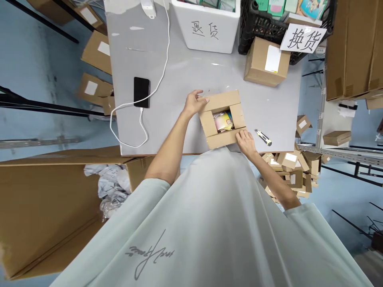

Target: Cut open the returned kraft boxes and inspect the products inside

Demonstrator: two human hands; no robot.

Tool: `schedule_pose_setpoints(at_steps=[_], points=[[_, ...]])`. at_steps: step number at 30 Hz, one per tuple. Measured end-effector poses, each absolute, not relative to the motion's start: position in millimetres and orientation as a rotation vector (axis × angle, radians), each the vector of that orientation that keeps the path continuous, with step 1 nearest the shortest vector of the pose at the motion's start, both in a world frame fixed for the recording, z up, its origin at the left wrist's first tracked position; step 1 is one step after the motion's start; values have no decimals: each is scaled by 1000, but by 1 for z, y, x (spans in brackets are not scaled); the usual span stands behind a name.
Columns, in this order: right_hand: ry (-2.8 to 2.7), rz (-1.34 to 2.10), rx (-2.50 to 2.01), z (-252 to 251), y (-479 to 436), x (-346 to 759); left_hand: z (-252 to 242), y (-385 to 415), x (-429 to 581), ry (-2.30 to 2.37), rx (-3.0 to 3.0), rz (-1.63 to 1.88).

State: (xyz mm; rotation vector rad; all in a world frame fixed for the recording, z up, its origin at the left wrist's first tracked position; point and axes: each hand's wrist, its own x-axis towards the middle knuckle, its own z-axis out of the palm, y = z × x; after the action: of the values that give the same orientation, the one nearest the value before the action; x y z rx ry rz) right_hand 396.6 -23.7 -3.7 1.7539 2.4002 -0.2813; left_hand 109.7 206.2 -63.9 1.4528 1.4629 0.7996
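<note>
A small cardboard box (208, 122) is set near the close edge of the grey surface (179, 71), its flaps framing an opening through which a yellow and pink packet (224, 120) can be seen. Its far left corner is pinched by the left hand (194, 103); its near right corner is touched by the right hand (245, 142), though whether it is gripped there cannot be told. A utility knife (263, 137) is placed just beside the right hand, and a phone (141, 87) is crossed by a white cable (167, 48) farther left.
</note>
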Motion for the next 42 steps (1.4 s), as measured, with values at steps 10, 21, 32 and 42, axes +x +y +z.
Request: schedule_pose_setpoints(at_steps=[10,21,32,42], points=[[2245,-441,2119,-3,-29,375,-32,108,142,1436,2062,677],[2217,-431,2356,0,52,377,-11,42,131,1655,1836,625],[1651,-1797,3015,-31,33,468,-42,38,78,1833,1315,754],[1210,-2247,3078,-51,14,459,5,78,151,1717,1918,607]])
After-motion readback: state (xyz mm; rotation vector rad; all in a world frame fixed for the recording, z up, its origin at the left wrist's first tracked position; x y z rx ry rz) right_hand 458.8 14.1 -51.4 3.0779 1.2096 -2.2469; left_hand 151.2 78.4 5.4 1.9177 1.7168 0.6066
